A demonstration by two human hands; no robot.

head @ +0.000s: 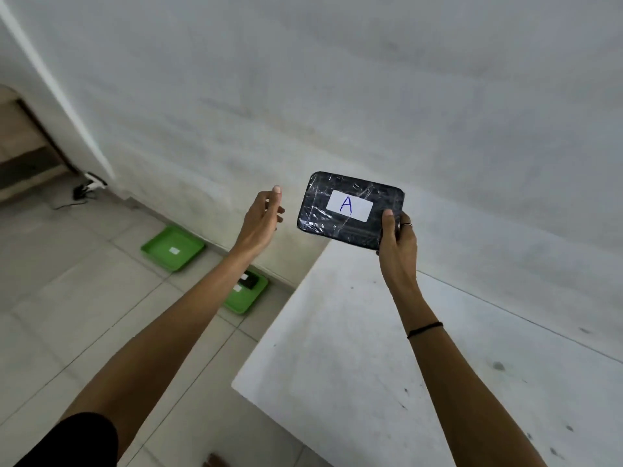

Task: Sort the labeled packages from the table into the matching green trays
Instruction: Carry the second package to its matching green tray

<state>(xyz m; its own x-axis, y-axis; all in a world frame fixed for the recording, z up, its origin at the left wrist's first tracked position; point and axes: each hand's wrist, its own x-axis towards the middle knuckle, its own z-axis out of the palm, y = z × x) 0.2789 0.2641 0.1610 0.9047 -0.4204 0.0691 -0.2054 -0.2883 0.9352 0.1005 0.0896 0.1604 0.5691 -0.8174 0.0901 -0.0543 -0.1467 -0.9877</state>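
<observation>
Tiled floor (67, 298) under two green trays (172, 248)

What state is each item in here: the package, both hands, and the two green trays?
Package: held up in the air, label A facing the camera.
Right hand: gripping the package's corner.
Left hand: open, empty.
Far green tray: on the floor, only a white label inside.
Near green tray: on the floor, holds a dark package.

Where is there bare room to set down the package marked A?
The white table under the right hand holding the package is bare. The far green tray holds only a label. The near tray, behind the left hand's forearm, already holds a package.
</observation>
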